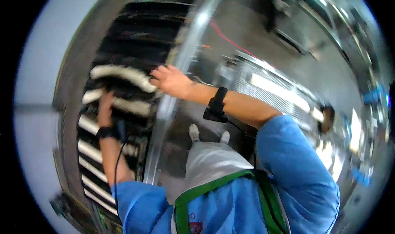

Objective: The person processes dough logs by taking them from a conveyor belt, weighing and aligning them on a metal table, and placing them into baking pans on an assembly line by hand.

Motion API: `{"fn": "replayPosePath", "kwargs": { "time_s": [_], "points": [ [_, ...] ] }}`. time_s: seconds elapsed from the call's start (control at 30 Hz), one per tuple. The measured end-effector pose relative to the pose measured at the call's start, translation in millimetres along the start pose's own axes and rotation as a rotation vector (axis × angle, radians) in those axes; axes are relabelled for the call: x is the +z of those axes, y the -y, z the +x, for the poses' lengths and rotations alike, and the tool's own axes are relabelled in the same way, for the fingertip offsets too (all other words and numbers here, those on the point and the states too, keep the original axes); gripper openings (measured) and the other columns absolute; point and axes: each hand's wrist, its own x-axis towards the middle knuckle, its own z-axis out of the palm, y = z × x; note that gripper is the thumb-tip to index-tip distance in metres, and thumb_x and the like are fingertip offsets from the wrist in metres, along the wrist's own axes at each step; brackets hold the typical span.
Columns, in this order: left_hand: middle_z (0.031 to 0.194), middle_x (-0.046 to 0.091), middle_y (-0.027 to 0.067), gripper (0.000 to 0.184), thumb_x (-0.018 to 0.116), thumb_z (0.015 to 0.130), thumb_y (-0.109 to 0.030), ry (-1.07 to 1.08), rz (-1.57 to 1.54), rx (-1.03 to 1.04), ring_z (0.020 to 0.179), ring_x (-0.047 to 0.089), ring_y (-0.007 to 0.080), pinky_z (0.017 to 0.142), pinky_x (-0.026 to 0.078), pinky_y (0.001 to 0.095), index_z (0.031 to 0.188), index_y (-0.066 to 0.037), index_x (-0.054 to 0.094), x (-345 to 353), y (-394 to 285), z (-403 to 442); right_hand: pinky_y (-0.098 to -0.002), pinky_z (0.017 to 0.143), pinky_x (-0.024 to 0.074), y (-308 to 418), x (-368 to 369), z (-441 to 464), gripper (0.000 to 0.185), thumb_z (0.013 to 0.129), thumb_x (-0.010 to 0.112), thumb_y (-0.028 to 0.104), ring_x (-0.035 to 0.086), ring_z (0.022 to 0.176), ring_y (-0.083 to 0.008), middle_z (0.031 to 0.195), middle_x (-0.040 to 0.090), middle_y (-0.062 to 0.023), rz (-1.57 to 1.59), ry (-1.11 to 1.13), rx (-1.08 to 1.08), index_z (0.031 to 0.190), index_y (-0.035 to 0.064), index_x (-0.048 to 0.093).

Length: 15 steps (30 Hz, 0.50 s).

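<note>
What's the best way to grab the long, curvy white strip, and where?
I'd hold the curved white strip near each end, coming from above. It's long and bowed, so two spread-out holds should steady it. Its top faces up from the black rack, and the right hand is at one end.

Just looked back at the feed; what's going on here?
A person's right hand is at one end of a curved pale piece on a ribbed black surface. Their left hand reaches over the next pale piece. Blur hides whether either grip is closed. More pale strips lie in rows nearer the body.
</note>
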Motion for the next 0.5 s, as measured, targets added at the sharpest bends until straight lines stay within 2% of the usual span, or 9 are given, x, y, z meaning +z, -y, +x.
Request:
{"fn": "replayPosePath", "kwargs": {
  "time_s": [0.13, 0.17, 0.2, 0.27, 0.33, 0.37, 0.4, 0.47, 0.5],
  "points": [
    [0.129, 0.029, 0.0094, 0.061, 0.043, 0.081, -0.036, 0.205, 0.141, -0.178, 0.114, 0.031, 0.025, 0.093, 0.024, 0.0404, 0.129, -0.006, 0.019, -38, 110, 135, -0.0376, 0.085, 0.0346, -61, -11, -162, 0.044, 0.063, 0.054, 0.004, 0.04, 0.103, -0.0279, 0.105, 0.044, -0.0123, -0.017, -0.124, 0.516, 0.106, 0.0085, 0.046],
    [0.124, 0.033, 0.0146, 0.058, 0.043, 0.08, -0.027, 0.076, 0.203, -0.256, 0.107, 0.037, 0.0277, 0.087, 0.03, 0.04, 0.129, -0.006, 0.019, -24, 81, 118, -0.038, 0.088, 0.033, -85, -11, -211, 0.05, 0.065, 0.055, 0.003, 0.038, 0.106, -0.0294, 0.108, 0.044, -0.0145, -0.101, 0.028, 0.737, 0.113, 0.0099, 0.041],
    [0.12, 0.037, 0.0199, 0.056, 0.043, 0.079, -0.019, -0.053, 0.253, -0.339, 0.1, 0.042, 0.0304, 0.081, 0.035, 0.0397, 0.128, -0.005, 0.02, -11, 50, 101, -0.0399, 0.088, 0.0326, -104, -34, -252, 0.052, 0.067, 0.053, 0.003, 0.04, 0.105, -0.0303, 0.109, 0.043, -0.0158, -0.152, 0.359, 0.923, 0.117, 0.0103, 0.037],
    [0.121, 0.036, 0.0192, 0.059, 0.042, 0.081, -0.02, -0.102, 0.211, -0.141, 0.1, 0.042, 0.0309, 0.08, 0.036, 0.0407, 0.13, -0.006, 0.013, -10, 50, 35, -0.0428, 0.082, 0.0349, -95, -40, -362, 0.05, 0.066, 0.051, 0.002, 0.045, 0.097, -0.0297, 0.102, 0.047, -0.0151, -0.321, 0.365, 1.187, 0.114, 0.0089, 0.039],
    [0.112, 0.044, 0.02, 0.05, 0.046, 0.079, -0.02, -0.102, -0.005, -0.153, 0.094, 0.046, 0.0313, 0.077, 0.038, 0.0382, 0.124, -0.006, 0.029, 19, 18, 11, -0.0417, 0.08, 0.0369, -101, -53, -405, 0.049, 0.065, 0.055, 0.007, 0.047, 0.096, -0.0288, 0.096, 0.05, -0.0158, -0.385, 0.319, 1.189, 0.112, 0.008, 0.042],
    [0.108, 0.048, 0.0205, 0.046, 0.048, 0.078, -0.02, -0.124, -0.112, -0.172, 0.091, 0.048, 0.0315, 0.075, 0.039, 0.0369, 0.12, -0.005, 0.037, 18, 13, 6, -0.0409, 0.079, 0.0383, -108, -57, -412, 0.047, 0.064, 0.057, 0.01, 0.049, 0.094, -0.0288, 0.095, 0.052, -0.016, -0.212, 0.327, 1.193, 0.109, 0.0063, 0.044],
    [0.1, 0.053, 0.0186, 0.037, 0.049, 0.076, -0.018, -0.08, 0.486, -0.019, 0.088, 0.05, 0.0289, 0.073, 0.04, 0.0344, 0.11, -0.002, 0.047, 11, 68, 59, -0.0401, 0.077, 0.0397, -122, -60, -409, 0.045, 0.064, 0.059, 0.014, 0.05, 0.091, -0.0289, 0.094, 0.053, -0.0162, -0.043, 0.333, 1.168, 0.107, 0.0046, 0.046],
    [0.097, 0.053, 0.0199, 0.043, 0.052, 0.072, -0.024, -0.057, 0.541, 0.179, 0.088, 0.05, 0.0315, 0.076, 0.04, 0.0376, 0.108, 0.0, 0.048, 37, 3, 4, -0.0352, 0.066, 0.045, -107, -90, -384, 0.038, 0.066, 0.058, 0.016, 0.055, 0.078, -0.0253, 0.088, 0.055, -0.0142, 0.048, -0.1, 0.944, 0.1, -0.0002, 0.049],
    [0.096, 0.051, 0.0226, 0.039, 0.053, 0.071, -0.025, -0.271, 0.539, 0.182, 0.09, 0.049, 0.0339, 0.078, 0.038, 0.0398, 0.098, 0.003, 0.052, 71, -11, -17, -0.0319, 0.061, 0.0456, -104, -109, -360, 0.036, 0.067, 0.056, 0.015, 0.055, 0.072, -0.0216, 0.086, 0.055, -0.0124, 0.416, -0.206, 1.014, 0.098, -0.0021, 0.049]
  ]
}}
